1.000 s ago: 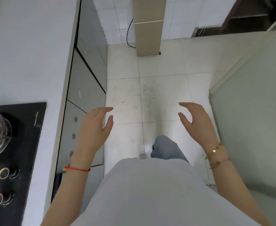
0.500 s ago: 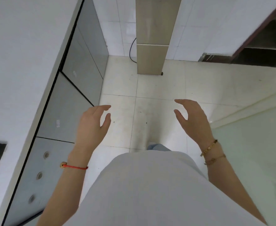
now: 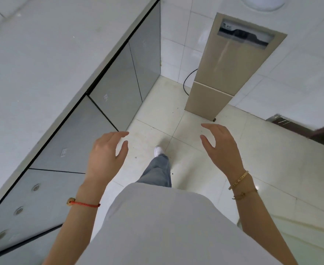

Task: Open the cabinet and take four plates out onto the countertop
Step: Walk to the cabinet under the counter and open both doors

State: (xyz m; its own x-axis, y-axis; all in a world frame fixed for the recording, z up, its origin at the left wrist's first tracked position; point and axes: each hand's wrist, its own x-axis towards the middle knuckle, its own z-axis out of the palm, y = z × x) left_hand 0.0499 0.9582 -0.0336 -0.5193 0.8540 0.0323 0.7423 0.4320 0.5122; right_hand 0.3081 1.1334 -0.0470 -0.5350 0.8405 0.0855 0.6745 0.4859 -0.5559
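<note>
Currently: left hand [image 3: 105,155] and right hand [image 3: 221,148], both empty, fingers loosely spread, near the closed grey cabinet [image 3: 117,96] under the table [image 3: 48,60]. Plates unseen, presumably inside: likely stiff, breakable, slippery; grip by rims.

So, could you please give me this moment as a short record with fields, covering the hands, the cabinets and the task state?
left hand: left hand, fingers relaxed, holding nothing, in the air in front of the grey cabinet doors
right hand: right hand, fingers relaxed, empty, over the pale tiled floor
cabinets: all visible doors closed, under the white countertop
plates: none in view
other: tall beige appliance standing against the far wall
task state: cabinet not yet opened
</note>
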